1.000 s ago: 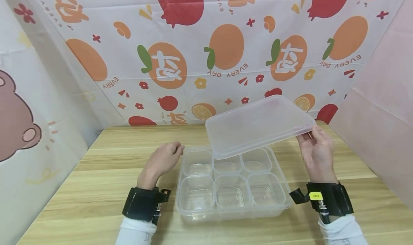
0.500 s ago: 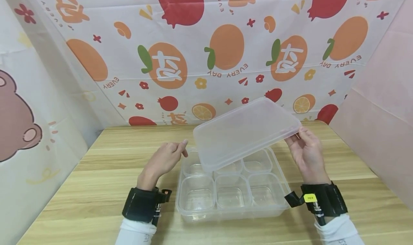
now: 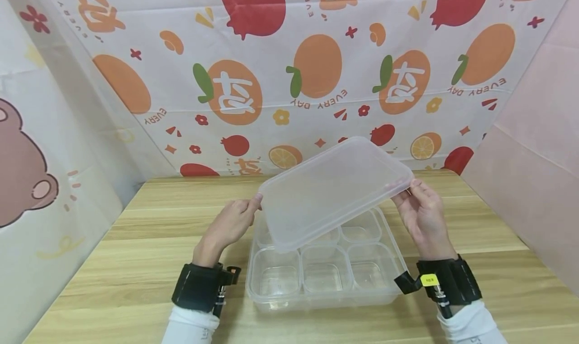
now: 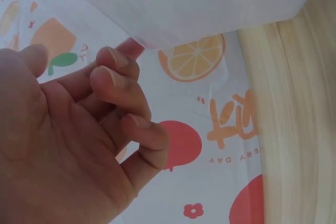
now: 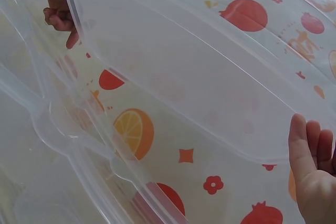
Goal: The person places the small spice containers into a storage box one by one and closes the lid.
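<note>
A translucent rectangular plastic lid (image 3: 334,193) is held tilted above a clear food storage box (image 3: 327,299), its right end higher. In the head view my right hand (image 3: 422,216) pinches the lid's right corner between thumb and fingers. My left hand (image 3: 229,225) is at the lid's left edge. The left wrist view has one fingertip of that hand touching the lid's corner (image 4: 152,38), the other fingers loosely bent and holding nothing. Inside the box sit several clear square compartments (image 3: 323,278); the lid covers part of the back row.
The box stands on a light wooden table (image 3: 135,253). A fruit-printed cloth (image 3: 280,82) hangs behind the table's back edge. Side cloths (image 3: 534,148) close in left and right. Black straps (image 3: 199,286) circle both wrists.
The lid has moved left and slightly down with my right hand, so its left edge now reaches my left hand. My left fingers have loosened and one touches the lid. The box has stayed put.
</note>
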`<state>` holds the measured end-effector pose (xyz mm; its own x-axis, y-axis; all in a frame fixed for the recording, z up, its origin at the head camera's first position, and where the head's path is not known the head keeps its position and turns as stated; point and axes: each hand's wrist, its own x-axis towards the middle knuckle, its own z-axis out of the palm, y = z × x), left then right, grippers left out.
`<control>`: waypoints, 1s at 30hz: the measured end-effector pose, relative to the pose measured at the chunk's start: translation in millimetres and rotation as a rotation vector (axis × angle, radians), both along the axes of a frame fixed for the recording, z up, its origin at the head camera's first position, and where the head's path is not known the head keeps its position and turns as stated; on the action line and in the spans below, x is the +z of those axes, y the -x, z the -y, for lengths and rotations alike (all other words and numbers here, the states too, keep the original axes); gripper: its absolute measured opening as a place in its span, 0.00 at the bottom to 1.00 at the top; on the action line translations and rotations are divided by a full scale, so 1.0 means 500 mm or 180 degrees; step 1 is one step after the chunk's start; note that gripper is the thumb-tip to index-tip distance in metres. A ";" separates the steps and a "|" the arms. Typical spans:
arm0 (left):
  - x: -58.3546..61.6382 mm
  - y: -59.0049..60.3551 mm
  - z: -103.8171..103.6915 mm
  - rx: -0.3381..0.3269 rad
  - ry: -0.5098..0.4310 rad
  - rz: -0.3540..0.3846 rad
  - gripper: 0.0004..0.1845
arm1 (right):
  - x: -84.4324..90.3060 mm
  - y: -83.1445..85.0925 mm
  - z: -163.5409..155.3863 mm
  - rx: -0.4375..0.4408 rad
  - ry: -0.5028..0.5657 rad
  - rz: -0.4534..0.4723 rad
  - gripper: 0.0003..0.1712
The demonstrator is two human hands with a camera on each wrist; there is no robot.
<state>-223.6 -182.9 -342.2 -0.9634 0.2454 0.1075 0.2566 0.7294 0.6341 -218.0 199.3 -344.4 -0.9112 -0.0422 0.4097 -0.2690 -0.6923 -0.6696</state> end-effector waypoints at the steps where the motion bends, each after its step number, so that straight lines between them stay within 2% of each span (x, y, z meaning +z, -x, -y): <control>1: -0.001 0.001 0.000 -0.0006 0.0003 -0.0027 0.28 | 0.000 0.000 0.001 -0.0008 -0.0027 -0.0005 0.14; 7: -0.007 0.006 0.002 0.0058 0.0048 -0.0134 0.24 | 0.002 -0.004 0.007 -0.0032 -0.0349 -0.0020 0.14; 11: -0.006 0.006 0.003 0.0193 -0.0003 -0.0074 0.26 | 0.002 -0.004 0.008 0.0073 -0.0430 -0.0065 0.13; 16: -0.004 0.006 0.004 0.0276 -0.0097 -0.0035 0.24 | 0.001 -0.004 0.006 0.0198 -0.0423 -0.0205 0.18; 19: -0.004 0.007 0.002 0.0304 -0.0172 -0.0006 0.21 | 0.003 -0.005 0.001 0.0156 -0.0568 -0.0118 0.20; 24: -0.002 0.005 0.000 0.0303 -0.0310 0.0055 0.18 | 0.016 -0.008 -0.017 -0.0058 -0.1486 0.0261 0.19; 26: -0.002 0.005 -0.001 0.0285 -0.0358 0.0082 0.18 | 0.022 -0.010 -0.029 -0.0054 -0.1869 0.0291 0.17; 30: -0.002 0.005 -0.003 0.0214 -0.0439 0.0105 0.16 | 0.032 -0.013 -0.054 0.0117 -0.2186 0.0262 0.17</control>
